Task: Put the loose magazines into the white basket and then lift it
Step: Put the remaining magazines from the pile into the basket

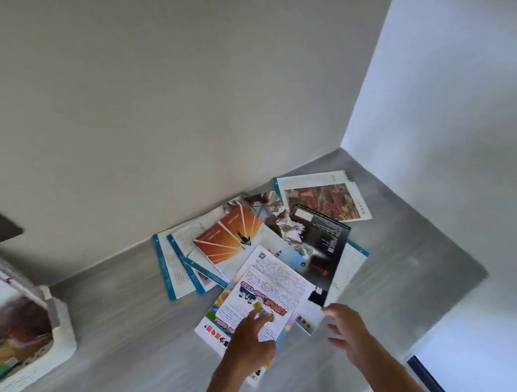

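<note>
We press our left hand (251,338) with spread fingers on the top magazine (262,295) – right hand (346,327) open beside it – to gather the pile; the white basket (25,338) waits at nine o'clock

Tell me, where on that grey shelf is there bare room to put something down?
The widest bare patch of the shelf lies between the white basket and the pile of magazines. A narrower strip runs right of the pile, toward the corner. The middle is crowded: magazines overlap, and both hands work there.
</note>
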Demonstrator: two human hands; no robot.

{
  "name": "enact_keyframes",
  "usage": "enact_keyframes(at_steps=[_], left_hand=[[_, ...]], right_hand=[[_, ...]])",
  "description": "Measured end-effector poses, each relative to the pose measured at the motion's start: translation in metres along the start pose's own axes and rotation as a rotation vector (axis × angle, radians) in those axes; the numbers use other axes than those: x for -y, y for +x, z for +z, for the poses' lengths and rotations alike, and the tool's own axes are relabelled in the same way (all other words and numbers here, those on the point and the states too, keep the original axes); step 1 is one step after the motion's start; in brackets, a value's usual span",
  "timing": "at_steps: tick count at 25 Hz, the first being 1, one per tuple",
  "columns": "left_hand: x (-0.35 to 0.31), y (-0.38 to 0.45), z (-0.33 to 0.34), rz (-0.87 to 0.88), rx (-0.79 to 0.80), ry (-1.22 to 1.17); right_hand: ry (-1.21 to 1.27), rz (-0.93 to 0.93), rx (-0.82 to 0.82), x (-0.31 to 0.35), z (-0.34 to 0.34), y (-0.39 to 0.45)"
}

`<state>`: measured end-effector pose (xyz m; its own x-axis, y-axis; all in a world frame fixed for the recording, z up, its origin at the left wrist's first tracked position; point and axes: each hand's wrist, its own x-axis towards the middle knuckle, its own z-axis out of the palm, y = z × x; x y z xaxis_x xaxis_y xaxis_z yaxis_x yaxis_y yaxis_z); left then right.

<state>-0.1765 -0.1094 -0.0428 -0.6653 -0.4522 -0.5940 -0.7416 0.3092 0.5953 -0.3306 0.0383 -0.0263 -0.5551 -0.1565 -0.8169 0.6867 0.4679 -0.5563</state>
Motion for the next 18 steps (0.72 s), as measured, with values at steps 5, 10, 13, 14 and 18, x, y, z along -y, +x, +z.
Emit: enact_keyframes(at_steps=[5, 10, 13, 14, 18], left_hand=[[-0.010, 0.035, 0.030, -0.095, 0.157, 0.346], [-0.002, 0.045, 0.020, -0.129, 0.332, 0.349], [-0.001, 0.046, 0.022, -0.129, 0.332, 0.347], [-0.001, 0.044, 0.023, -0.125, 0.319, 0.342], [0.003, 0.042, 0.027, -0.123, 0.277, 0.321]], right_hand=[[0.215, 0.167, 0.026, 0.004, -0.026, 0.042], [0.409, 0.246, -0.029, 0.004, -0.011, 0.072], [0.187, 0.120, -0.103, 0.012, 0.002, 0.086], [0.063, 0.049, -0.164, 0.014, 0.003, 0.090], [-0.282, -0.162, -0.268, 0.013, -0.009, 0.094]])
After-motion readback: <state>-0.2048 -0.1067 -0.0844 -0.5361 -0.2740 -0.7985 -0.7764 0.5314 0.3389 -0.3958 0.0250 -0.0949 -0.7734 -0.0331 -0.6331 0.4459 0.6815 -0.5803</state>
